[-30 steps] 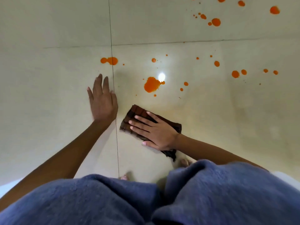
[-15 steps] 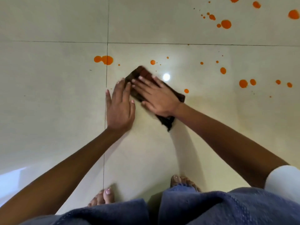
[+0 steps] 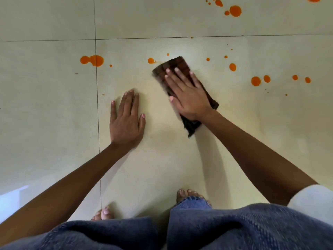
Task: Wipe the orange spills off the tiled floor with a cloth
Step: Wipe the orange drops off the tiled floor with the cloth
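Two flat hands, cloth [image 3: 177,66] beside spills [image 3: 151,60]

Dark brown cloth [image 3: 180,66] lies flat on beige tiled floor [image 3: 54,105] among orange spills [image 3: 96,60].

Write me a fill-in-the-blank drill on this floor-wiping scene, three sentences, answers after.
1. The right hand presses flat on a dark ____ cloth.
2. The left hand lies palm down on the bare ____.
3. The double orange spill straddles a grout ____.

Missing words: brown; floor; line
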